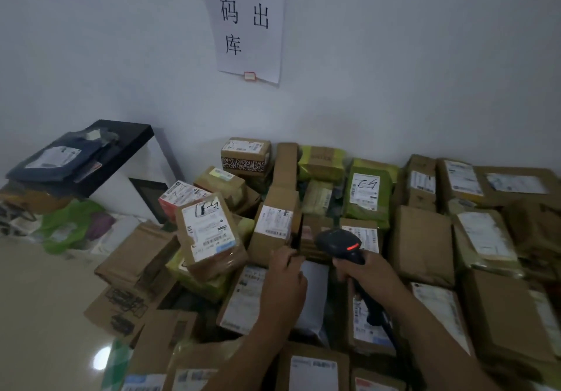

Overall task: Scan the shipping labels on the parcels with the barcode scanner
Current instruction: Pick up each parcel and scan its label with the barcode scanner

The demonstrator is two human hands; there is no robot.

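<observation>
Right hand (368,272) clenched round the handle of the black barcode scanner (341,245), scanner head up and pointing away toward the pile, red light lit on its back. Left hand (283,272) fingers curled over the near edge of a small brown box (312,238) just left of the scanner head, gripping it; both forearms reach in from the bottom edge. White poly mailer (312,296) lies under and between the two hands. Tall brown carton with white shipping label (274,220) stands touching the small box on its left. Tilted brown parcel with big label (209,232) further left, resting on a yellow-green package. Green mailer with handwritten label (365,196) behind the scanner, near the wall. Plain brown parcel (422,245) to the right of the scanner, label side not visible. More labelled cartons fill the floor all around. Black-and-white cabinet (130,166) far left with a dark mailer bag (57,160) on top. Paper sign with Chinese characters (247,20) on the white wall (425,56) above the pile
</observation>
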